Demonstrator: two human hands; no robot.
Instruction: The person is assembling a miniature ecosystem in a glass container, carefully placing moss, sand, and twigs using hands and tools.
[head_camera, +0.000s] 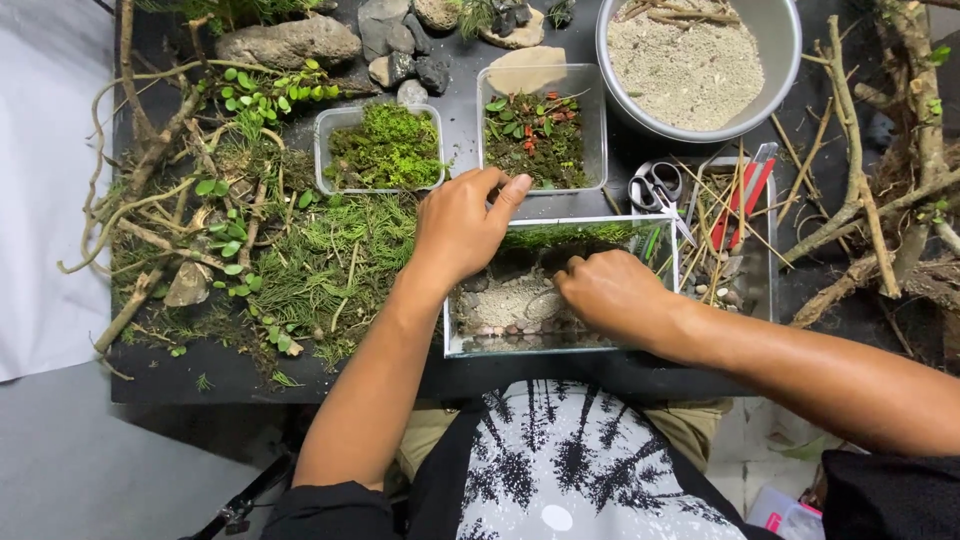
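Hands at the glass tank

The glass tank is positioned at the near edge of the dark surface. The left hand rests loosely curled on its rim, grasping nothing visible; the right hand is lowered inside, its grasp indiscernible. Two clear rectangular boxes, moss box and plant box, are placed behind.

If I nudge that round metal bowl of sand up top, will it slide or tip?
The metal bowl looks nearly full of sand, so probably heavy and likelier to slide than tip. Its smooth wall may be slippery, and loose sand could spill.

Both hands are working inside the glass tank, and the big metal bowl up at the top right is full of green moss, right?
Not quite. The head view shows both hands, left hand and right hand, at the glass tank, but the metal bowl holds pale sand, not moss.
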